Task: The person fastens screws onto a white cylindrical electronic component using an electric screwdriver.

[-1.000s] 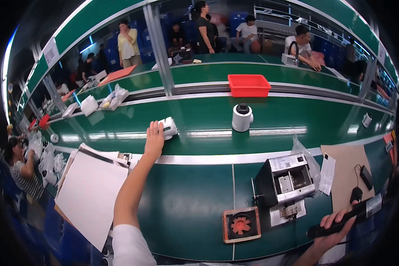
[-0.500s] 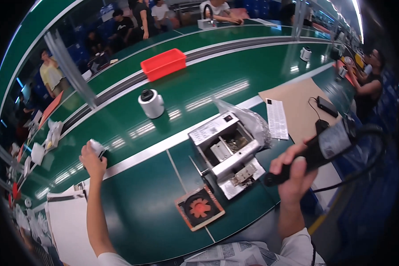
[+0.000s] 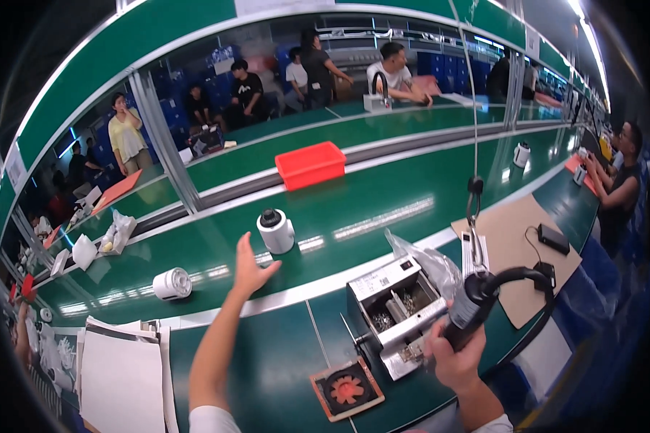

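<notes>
1. Bottom right of centre: the right hand (image 3: 455, 357) has its grip wrapped around a black electric screwdriver (image 3: 467, 312); hand and tool block part of the view of the feeder behind.
2. Bottom centre: an orange-framed square tray (image 3: 332, 413) lies flat on the green bench (image 3: 253, 361).
3. Lower left: a stack of white sheets (image 3: 123, 375) covers that end.
4. Right of centre: a screw feeder (image 3: 374, 284) with loose screws inside; a clear plastic bag (image 3: 440, 268) crowds its far side.
5. Right: a brown cardboard sheet (image 3: 516, 303) bears a black adapter (image 3: 553, 239). A metal hook (image 3: 474, 206) dangles in front on a cord.
6. Centre: the left hand (image 3: 250, 274) has thumb and fingers spread, just beside an upright white camera housing (image 3: 275, 237) with a black top; I cannot tell whether they touch.
7. Left of centre: a second white housing (image 3: 172, 283) lies on its side on the green belt (image 3: 383, 191).
8. Upper centre: a red bin (image 3: 310, 166) sits beyond the belt.
9. Upper right: another white housing (image 3: 521, 154) stands farther along.
</notes>
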Demonstrator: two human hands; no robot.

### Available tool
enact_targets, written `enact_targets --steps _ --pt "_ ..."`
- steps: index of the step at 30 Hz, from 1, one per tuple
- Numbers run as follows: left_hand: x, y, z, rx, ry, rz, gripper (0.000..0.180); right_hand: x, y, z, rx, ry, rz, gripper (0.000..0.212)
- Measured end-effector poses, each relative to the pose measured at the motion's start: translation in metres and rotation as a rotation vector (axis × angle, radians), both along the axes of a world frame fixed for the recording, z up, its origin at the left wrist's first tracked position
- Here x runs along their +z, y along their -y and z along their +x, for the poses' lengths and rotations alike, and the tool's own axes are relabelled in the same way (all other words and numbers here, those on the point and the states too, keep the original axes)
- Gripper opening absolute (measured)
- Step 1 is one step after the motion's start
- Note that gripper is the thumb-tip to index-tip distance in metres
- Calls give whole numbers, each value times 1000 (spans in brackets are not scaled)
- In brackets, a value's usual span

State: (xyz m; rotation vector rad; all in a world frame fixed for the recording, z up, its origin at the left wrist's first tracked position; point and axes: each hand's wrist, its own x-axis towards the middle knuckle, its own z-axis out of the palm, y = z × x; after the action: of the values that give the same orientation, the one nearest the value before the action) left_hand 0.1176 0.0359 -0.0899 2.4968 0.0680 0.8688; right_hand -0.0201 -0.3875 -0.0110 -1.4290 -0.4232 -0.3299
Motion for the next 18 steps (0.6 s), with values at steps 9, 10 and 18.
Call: enact_targets --steps 9,10,18 --pt "-12 17 53 225 163 -534 94 45 45 -38 56 88 461 64" --pt "-7 14 46 221 101 -486 92 43 53 -40 101 142 464 66" --pt "87 19 -71 -176 9 -362 89 -7 75 -31 332 266 600 74"
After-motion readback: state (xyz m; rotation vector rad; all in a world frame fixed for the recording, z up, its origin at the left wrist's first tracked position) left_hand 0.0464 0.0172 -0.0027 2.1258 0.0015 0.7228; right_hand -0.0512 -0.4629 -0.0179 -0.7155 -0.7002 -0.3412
